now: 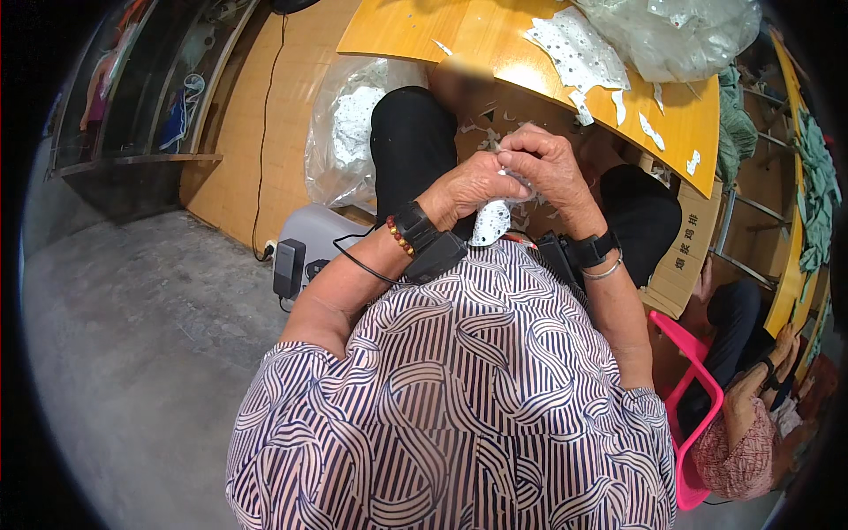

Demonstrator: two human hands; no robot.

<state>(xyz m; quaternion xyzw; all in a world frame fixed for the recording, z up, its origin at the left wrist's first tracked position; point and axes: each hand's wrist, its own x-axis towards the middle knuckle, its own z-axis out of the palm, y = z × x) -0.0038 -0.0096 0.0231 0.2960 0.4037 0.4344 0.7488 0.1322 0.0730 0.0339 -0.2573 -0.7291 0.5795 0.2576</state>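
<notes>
Between my two hands, above my lap, is a small white cloth piece (pixel 491 223) with dark spots. My left hand (pixel 477 185) pinches its upper part, and the loose end hangs below the fingers. Close against it, my right hand (pixel 543 170) has its fingers closed at the top of the same piece. Whatever sits right between the fingertips is too small to make out. Past my hands, on the yellow table (pixel 415 31), lie a larger spotted white sheet (pixel 579 53) and several narrow scraps.
A clear plastic bag (pixel 680 40) rests on the table; another bag (pixel 340 132) with white spotted pieces stands left of my knee. Scraps litter the floor below. At right are a cardboard box (pixel 680 256), a pink chair (pixel 693 380), green cloth (pixel 817 194) and another person (pixel 738 446).
</notes>
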